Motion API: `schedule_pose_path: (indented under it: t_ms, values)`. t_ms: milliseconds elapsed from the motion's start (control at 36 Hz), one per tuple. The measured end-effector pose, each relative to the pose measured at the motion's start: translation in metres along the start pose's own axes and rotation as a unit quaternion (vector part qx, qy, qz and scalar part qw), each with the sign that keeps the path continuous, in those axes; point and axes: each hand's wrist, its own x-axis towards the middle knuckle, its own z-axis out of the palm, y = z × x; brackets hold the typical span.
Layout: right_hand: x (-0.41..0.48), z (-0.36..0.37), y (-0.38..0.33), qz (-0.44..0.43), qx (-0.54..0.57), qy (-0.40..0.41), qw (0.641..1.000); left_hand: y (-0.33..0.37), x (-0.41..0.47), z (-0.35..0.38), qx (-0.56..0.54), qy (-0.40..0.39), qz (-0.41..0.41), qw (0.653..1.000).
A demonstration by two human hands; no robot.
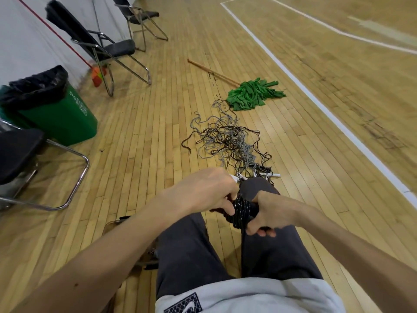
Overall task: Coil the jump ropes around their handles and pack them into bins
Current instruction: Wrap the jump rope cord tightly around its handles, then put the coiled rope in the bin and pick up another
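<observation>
Pale wooden plank floor (158,123), crossed at the right by white court lines (316,98). Straight ahead on the boards, a loose tangle of black and grey jump ropes (228,141), white handles (273,175) at its near end. Just beyond, a green mop (252,93) lying flat. At the left, a green lined bin (61,118), folding chairs (117,49) and an orange broom head (98,76).

Black white-flecked rope (242,210), green mop (255,93), green bin (58,114)
</observation>
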Motion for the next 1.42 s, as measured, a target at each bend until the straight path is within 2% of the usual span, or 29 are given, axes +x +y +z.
schedule_pose_path:
  t_ms: [83, 167, 278, 444, 500, 611, 667, 778, 917, 1056, 1139, 1250, 1333, 1417]
  values:
    - [-0.008, 0.003, -0.002, -0.029, -0.016, -0.042, 0.999, 0.005, 0.002, -0.003, -0.046, -0.002, -0.003, 0.999]
    - [-0.018, 0.001, -0.004, -0.063, -0.027, -0.053, 0.996, 0.001, 0.002, -0.002, -0.171, 0.012, -0.016, 0.985]
    - [-0.029, 0.002, -0.004, -0.103, -0.026, -0.058, 0.993, -0.006, 0.000, 0.005, -0.341, 0.028, -0.022, 0.939]
    - [-0.032, -0.002, -0.012, -0.158, -0.030, 0.003, 0.987, -0.022, -0.009, 0.017, -0.510, 0.040, -0.012, 0.859]
    - [-0.030, -0.005, -0.020, -0.189, -0.020, 0.023, 0.982, -0.030, -0.014, 0.019, -0.569, 0.049, 0.001, 0.821]
    - [-0.022, -0.009, -0.039, -0.217, 0.015, 0.017, 0.976, -0.037, -0.026, 0.024, -0.736, 0.083, -0.007, 0.672]
    - [-0.015, -0.008, -0.049, -0.225, 0.040, -0.013, 0.974, -0.041, -0.035, 0.028, -0.775, 0.106, 0.001, 0.624]
    - [0.004, -0.004, -0.069, -0.237, 0.094, -0.090, 0.963, -0.053, -0.056, 0.038, -0.804, 0.148, 0.002, 0.576]
    - [0.045, 0.007, -0.108, -0.217, 0.191, -0.106, 0.951, -0.084, -0.082, 0.056, -0.804, 0.296, -0.085, 0.508]
    - [0.096, 0.035, -0.152, -0.178, 0.249, -0.118, 0.945, -0.119, -0.118, 0.079, -0.760, 0.364, -0.171, 0.510]
    - [0.126, 0.056, -0.179, -0.148, 0.259, -0.117, 0.947, -0.143, -0.142, 0.100, -0.727, 0.378, -0.217, 0.531]
    - [0.168, 0.081, -0.212, -0.101, 0.206, -0.113, 0.967, -0.174, -0.173, 0.123, -0.682, 0.383, -0.272, 0.560]
    - [0.198, 0.101, -0.231, -0.066, 0.181, -0.127, 0.973, -0.197, -0.190, 0.141, -0.664, 0.384, -0.315, 0.559]
    - [0.233, 0.124, -0.251, -0.033, 0.166, -0.126, 0.978, -0.227, -0.209, 0.169, -0.680, 0.364, -0.351, 0.530]
